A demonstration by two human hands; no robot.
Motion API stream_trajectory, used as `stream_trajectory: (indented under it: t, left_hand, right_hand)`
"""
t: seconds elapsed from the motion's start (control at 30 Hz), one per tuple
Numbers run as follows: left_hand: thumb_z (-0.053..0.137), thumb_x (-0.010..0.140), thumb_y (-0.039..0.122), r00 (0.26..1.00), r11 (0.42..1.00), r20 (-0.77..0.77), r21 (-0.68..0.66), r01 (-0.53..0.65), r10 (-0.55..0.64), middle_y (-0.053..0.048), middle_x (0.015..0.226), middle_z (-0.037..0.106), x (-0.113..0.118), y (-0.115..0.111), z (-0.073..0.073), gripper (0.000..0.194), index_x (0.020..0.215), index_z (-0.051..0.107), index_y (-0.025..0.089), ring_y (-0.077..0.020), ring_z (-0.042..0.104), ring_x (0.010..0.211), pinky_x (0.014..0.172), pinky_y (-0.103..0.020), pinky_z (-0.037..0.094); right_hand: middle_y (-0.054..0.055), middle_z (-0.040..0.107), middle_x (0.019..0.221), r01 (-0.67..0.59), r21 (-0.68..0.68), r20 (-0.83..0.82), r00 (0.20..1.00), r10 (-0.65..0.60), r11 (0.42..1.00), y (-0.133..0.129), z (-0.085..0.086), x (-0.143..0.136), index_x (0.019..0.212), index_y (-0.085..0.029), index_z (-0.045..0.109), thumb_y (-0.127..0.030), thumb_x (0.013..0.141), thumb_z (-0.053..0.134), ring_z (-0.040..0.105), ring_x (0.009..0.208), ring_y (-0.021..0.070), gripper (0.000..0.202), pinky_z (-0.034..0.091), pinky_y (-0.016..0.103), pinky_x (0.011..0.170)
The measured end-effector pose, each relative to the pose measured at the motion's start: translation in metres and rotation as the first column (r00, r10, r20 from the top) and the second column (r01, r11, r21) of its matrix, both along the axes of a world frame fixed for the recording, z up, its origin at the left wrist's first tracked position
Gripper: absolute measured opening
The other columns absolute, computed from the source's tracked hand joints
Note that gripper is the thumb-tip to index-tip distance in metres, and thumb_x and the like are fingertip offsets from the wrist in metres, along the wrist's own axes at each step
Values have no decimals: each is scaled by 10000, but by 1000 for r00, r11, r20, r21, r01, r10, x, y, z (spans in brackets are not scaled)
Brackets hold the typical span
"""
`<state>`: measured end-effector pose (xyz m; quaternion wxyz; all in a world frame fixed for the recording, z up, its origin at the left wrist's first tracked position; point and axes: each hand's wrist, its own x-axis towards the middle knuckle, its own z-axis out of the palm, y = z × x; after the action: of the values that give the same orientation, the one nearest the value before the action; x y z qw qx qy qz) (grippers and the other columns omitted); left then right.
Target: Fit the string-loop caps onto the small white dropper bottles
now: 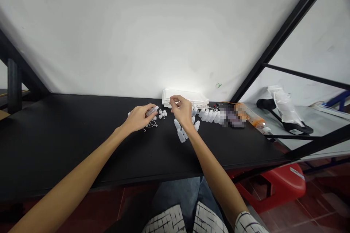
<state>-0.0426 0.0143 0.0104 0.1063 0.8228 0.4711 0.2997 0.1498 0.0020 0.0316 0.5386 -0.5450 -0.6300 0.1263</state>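
My left hand holds a small translucent bottle between thumb and fingers, above the black tabletop. Just right of it lie several small white caps, and white cords lie below. My right hand is raised in front of a stack of white packets, its thumb and forefinger close together; whether something tiny is between them cannot be made out. Several loose translucent bottles lie beneath my right wrist. A row of similar bottles with white tops lies to the right.
An orange-labelled bottle lies at the table's right end, beside a blurred dark item. Black metal bars frame the right side. Beyond them, a black object with white wrapping rests on a grey surface. A red stool stands below.
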Motion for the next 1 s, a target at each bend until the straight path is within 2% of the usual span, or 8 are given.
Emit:
stream_trajectory:
  t: [0.2, 0.37, 0.57, 0.7, 0.83, 1.0]
  left_hand:
    - [471, 895, 463, 998, 998, -11, 15, 54, -54, -25, 795, 701, 2, -2, -1, 384, 1097, 661, 197, -177, 607, 651, 600, -263, 405]
    - [480, 901, 457, 992, 992, 22, 31, 123, -123, -27, 810, 710, 6, -5, -3, 393, 1119, 668, 189, -166, 597, 621, 585, -255, 405]
    - [461, 910, 446, 993, 993, 3, 28, 117, -117, -41, 841, 723, 8, -5, -5, 433, 1185, 667, 182, -179, 618, 657, 591, -259, 406]
    - [457, 905, 455, 996, 996, 5, 20, 89, -90, -63, 909, 736, 8, -5, -4, 463, 1201, 665, 166, -193, 633, 699, 613, -267, 424]
    - [442, 916, 462, 998, 998, -7, -8, 63, -63, -53, 928, 742, 8, -6, -1, 451, 1197, 667, 191, -198, 647, 723, 620, -265, 434]
    - [438, 919, 456, 997, 999, -58, 26, 43, -41, -56, 927, 737, 6, -5, -2, 465, 1242, 641, 190, -207, 658, 736, 647, -279, 451]
  right_hand:
    - [32, 732, 904, 20, -26, 101, 995, -18, 999, 1, -3, -2, 902, -197, 710, -238, 853, 551, 658, 686, 162, 172, 490, 293, 719]
    - [9, 731, 845, -63, -70, 176, 982, 75, 996, 0, -7, -8, 825, -214, 712, -200, 817, 597, 662, 686, 160, 116, 486, 291, 723]
    - [-9, 706, 752, -205, -109, 57, 976, 212, 973, 2, -9, -8, 780, -200, 690, -211, 781, 621, 658, 646, 147, 70, 485, 252, 631]
    - [-13, 676, 659, -237, -176, 19, 970, 244, 955, 3, -9, -5, 789, -192, 693, -226, 776, 617, 647, 608, 145, 84, 475, 237, 577]
    - [-6, 691, 724, -242, -193, 3, 969, 248, 951, 0, -7, -8, 759, -185, 683, -198, 754, 621, 643, 613, 130, 63, 475, 220, 557]
    - [-2, 684, 777, -301, -216, -10, 952, 306, 929, -4, -5, -9, 773, -177, 664, -203, 773, 599, 652, 618, 118, 70, 475, 199, 535]
